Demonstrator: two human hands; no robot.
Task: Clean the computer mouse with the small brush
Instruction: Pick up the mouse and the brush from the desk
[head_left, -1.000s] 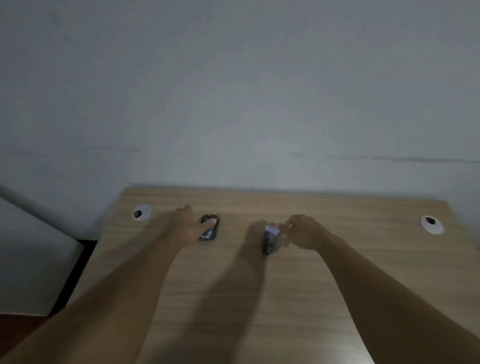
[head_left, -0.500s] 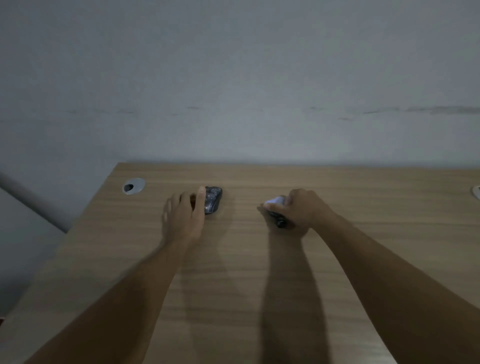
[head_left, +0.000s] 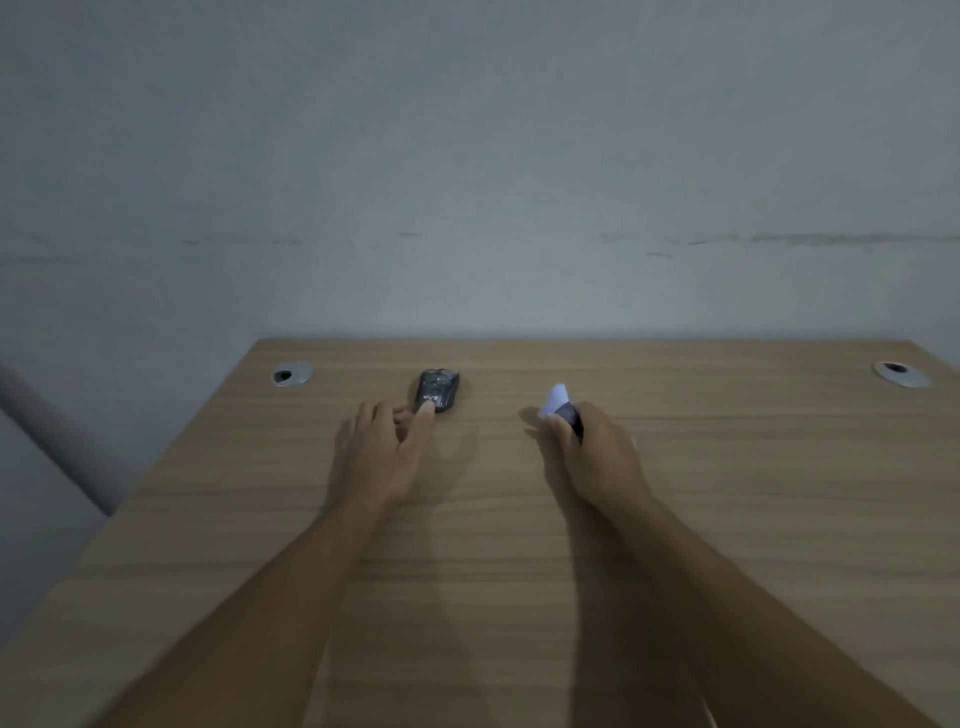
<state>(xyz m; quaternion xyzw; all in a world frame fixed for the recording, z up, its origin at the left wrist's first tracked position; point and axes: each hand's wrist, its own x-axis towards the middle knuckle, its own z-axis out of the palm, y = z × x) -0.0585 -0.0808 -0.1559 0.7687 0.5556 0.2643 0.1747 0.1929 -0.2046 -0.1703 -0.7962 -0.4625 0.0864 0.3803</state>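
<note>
A dark computer mouse (head_left: 438, 389) lies on the wooden desk (head_left: 519, 545) near its far edge. My left hand (head_left: 382, 447) rests just in front of it, fingers spread, with the thumb tip touching the mouse's near end. To the right, my right hand (head_left: 597, 452) is closed around the small brush (head_left: 560, 405). Its dark handle sits in my fingers and its pale bristle tip sticks out forward and up, clear of the desk. The brush and mouse are about a hand's width apart.
Two round metal cable grommets sit in the desk, the left grommet (head_left: 292, 373) at the far left and the right grommet (head_left: 900, 374) at the far right. A grey wall (head_left: 467, 182) rises directly behind the desk. The desk's left edge drops off to the floor.
My right hand has closed on the brush and lifted it, bristles now pointing up. My left hand has drawn back slightly from the mouse, only the thumb touching. The camera view has shifted.
</note>
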